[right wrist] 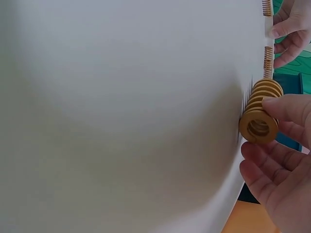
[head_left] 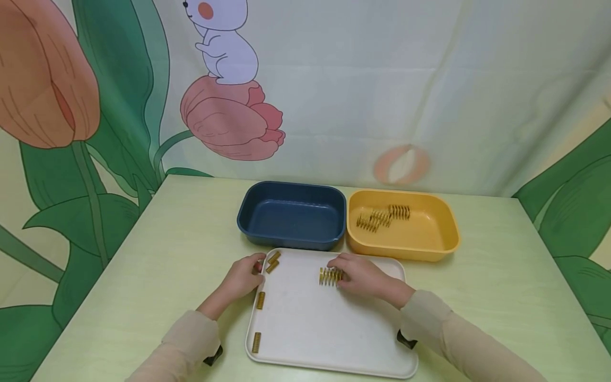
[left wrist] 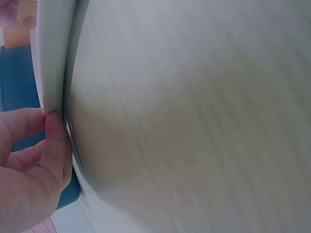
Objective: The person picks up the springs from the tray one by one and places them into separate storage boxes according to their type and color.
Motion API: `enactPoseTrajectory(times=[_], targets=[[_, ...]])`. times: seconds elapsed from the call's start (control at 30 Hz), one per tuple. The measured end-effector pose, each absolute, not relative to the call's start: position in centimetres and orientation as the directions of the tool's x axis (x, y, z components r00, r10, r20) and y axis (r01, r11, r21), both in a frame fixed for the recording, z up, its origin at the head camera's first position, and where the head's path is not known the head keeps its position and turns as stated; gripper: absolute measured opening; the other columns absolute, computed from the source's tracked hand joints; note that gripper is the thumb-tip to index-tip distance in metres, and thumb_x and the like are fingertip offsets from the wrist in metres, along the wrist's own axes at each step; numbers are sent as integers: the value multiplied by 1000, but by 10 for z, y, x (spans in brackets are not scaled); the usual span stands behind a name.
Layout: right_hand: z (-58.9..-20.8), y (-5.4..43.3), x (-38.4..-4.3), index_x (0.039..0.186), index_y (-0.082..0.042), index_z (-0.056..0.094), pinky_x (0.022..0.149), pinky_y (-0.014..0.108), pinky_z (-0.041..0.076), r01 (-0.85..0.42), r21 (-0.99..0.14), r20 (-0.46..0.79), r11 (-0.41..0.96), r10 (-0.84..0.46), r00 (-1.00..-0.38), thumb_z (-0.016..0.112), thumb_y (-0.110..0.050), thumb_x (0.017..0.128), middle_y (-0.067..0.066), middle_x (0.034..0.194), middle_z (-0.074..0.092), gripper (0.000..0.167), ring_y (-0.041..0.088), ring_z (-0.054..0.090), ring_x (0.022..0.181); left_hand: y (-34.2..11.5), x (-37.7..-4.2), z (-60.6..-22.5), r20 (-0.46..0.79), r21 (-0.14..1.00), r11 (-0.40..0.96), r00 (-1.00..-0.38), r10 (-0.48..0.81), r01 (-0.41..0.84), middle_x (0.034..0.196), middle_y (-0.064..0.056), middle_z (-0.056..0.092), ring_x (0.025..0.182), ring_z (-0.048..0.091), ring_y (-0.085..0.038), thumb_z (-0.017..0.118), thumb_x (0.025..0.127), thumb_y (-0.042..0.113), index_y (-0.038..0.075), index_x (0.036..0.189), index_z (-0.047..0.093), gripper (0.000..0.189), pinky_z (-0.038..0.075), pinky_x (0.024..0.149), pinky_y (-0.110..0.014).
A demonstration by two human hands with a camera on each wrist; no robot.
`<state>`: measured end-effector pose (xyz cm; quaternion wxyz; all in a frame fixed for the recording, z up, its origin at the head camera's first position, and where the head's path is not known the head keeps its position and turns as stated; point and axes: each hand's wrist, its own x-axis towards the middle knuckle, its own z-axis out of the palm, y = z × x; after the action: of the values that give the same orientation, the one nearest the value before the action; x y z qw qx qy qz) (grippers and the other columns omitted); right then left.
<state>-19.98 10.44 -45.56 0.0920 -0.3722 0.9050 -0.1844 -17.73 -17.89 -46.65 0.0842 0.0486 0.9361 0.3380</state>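
Observation:
A large gold coil spring (head_left: pixel 328 276) lies sideways over the upper part of the white tray (head_left: pixel 329 329). My right hand (head_left: pixel 364 276) grips its right end. In the right wrist view the thumb sits on the coils of this spring (right wrist: pixel 260 116) and the fingers curl at its other side. At the tray's upper left edge, my left hand (head_left: pixel 243 277) pinches the rim; the left wrist view shows thumb and fingertips on that rim (left wrist: pixel 52 73). Along the tray's left side lie several small gold springs (head_left: pixel 260 300), two of them together in the upper corner.
Behind the tray stands a dark blue bin (head_left: pixel 293 217) with nothing visible inside. Beside it, a yellow bin (head_left: pixel 425 233) holds three large springs (head_left: pixel 381 217). Both bins stand on a pale green table (head_left: pixel 157 265), with a printed curtain (head_left: pixel 334 106) behind.

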Motion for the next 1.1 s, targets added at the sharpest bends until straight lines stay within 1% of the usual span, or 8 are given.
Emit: enactPoseTrajectory(times=[0.2, 0.47, 0.7, 0.9, 1.1], targets=[[-456, 103, -200, 111, -8, 58, 78, 28, 45, -631, -411, -44, 658, -706, -707, 66, -14, 76, 3, 105, 58, 37, 9, 50, 83, -179, -177, -466, -116, 641, 766, -982, 149, 40, 79, -7, 54, 73, 49, -19, 56, 71, -2, -4, 115, 52, 44, 39, 68, -29], [-457, 102, -200, 110, -7, 59, 75, 26, 45, -621, -418, -58, 663, -702, -710, 66, -13, 76, 2, 98, 58, 36, 8, 49, 79, -180, -177, -465, -109, 638, 768, -982, 153, 49, 80, -8, 55, 74, 49, -20, 56, 71, -3, -3, 114, 52, 44, 40, 70, -30], [-462, 103, -199, 108, -4, 60, 76, 28, 45, -646, -413, -12, 642, -713, -701, 66, -11, 75, 5, 96, 60, 34, 11, 53, 84, -179, -177, -467, -123, 644, 765, -982, 145, 32, 81, -8, 55, 75, 50, -20, 56, 71, -2, -3, 116, 51, 45, 40, 70, -30], [-464, 103, -197, 106, -3, 61, 81, 31, 45, -671, -409, 31, 618, -726, -687, 66, -10, 74, 7, 98, 61, 33, 17, 56, 91, -179, -176, -467, -122, 647, 762, -982, 145, 32, 81, -9, 56, 74, 50, -20, 56, 71, -2, -4, 115, 51, 45, 40, 70, -30], [-463, 103, -196, 106, -3, 60, 83, 32, 45, -674, -408, 23, 616, -731, -682, 65, -10, 75, 6, 99, 61, 33, 17, 56, 93, -180, -177, -466, -122, 646, 763, -982, 142, 31, 81, -8, 56, 75, 50, -20, 56, 71, -2, -3, 115, 51, 45, 40, 70, -30]])
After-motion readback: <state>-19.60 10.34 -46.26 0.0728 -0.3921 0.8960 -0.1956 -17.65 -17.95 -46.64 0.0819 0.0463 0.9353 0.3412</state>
